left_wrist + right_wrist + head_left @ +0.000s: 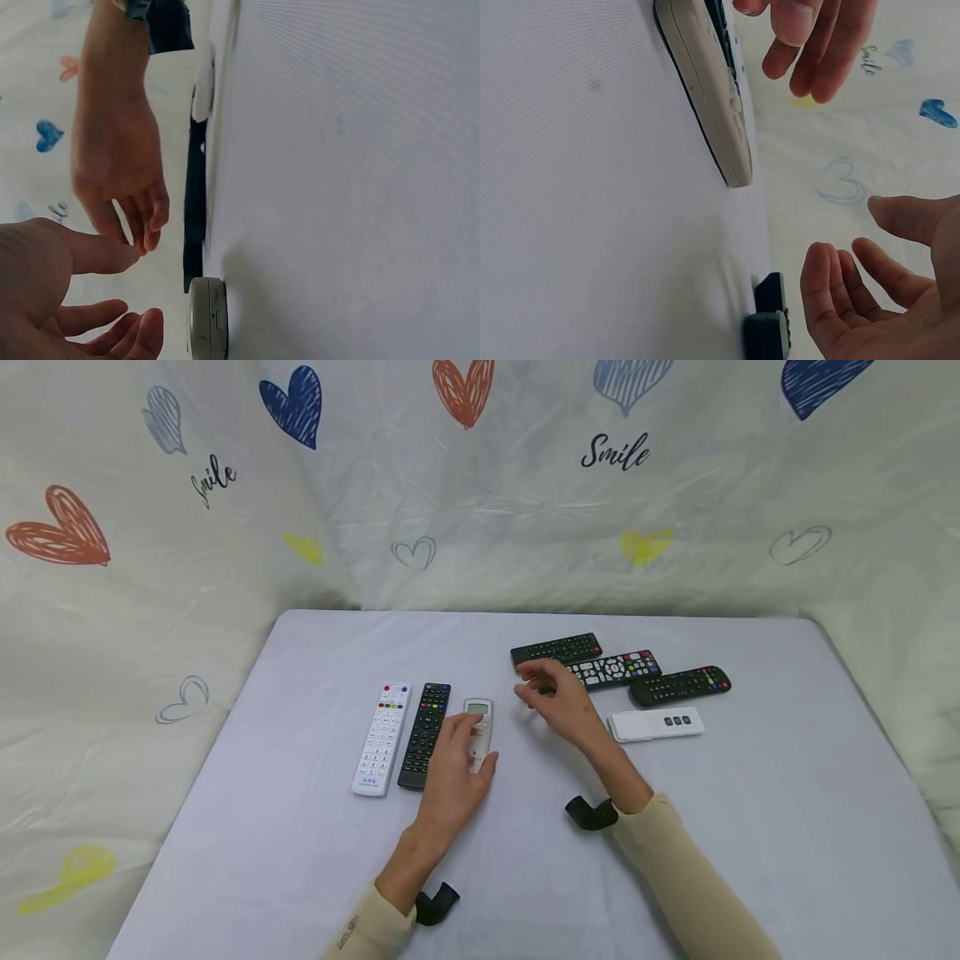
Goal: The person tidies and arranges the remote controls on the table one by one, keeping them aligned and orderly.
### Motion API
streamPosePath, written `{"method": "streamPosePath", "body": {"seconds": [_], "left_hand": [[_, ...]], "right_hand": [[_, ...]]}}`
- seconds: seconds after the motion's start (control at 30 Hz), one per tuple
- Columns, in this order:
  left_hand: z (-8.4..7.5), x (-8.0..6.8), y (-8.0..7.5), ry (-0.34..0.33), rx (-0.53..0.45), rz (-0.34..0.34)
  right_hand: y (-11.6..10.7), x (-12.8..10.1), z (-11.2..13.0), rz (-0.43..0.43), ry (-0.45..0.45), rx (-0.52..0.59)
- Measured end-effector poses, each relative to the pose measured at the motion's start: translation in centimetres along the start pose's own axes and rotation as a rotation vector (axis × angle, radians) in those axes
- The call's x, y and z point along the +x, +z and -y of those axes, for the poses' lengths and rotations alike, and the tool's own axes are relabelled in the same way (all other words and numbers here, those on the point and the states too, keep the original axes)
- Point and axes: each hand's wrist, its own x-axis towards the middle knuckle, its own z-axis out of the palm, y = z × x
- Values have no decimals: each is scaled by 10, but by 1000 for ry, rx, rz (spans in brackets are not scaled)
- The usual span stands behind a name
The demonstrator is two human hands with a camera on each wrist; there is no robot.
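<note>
My left hand (453, 764) hovers over a small off-white remote control with a screen (478, 708), its fingers loosely bent. A gap shows between that hand (82, 300) and the remote's side (208, 319) in the left wrist view. To its left lie a black remote control (427, 727) and a long white remote control (381, 739), side by side. My right hand (558, 700) is in the air near a black remote with white buttons (618, 669), partly covering it. Its fingers are relaxed and hold nothing; in the right wrist view this hand (885, 289) has its thumb apart.
Behind the right hand lies another black remote (557, 648). Further right are a round-ended black remote (680, 686) and a white remote with dark buttons (656, 724). All lie on a white-covered table (262, 843), before a heart-printed curtain (510, 502). Black curved pieces (591, 814) sit at both wrists.
</note>
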Motion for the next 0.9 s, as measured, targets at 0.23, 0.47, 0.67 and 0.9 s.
{"method": "streamPosePath", "body": {"seconds": [0.23,0.47,0.67,0.9], "left_hand": [[1,4,6,12,-22,15],[-2,7,11,26,-46,49],[-6,6,15,9,-71,95],[-7,5,22,32,-77,104]], "right_hand": [[-9,-4,-4,-44,-2,-23],[-17,-13,-8,-79,38,-18],[-22,-21,-15,-127,41,-16],[-28,-29,-20,-200,51,-25]]}}
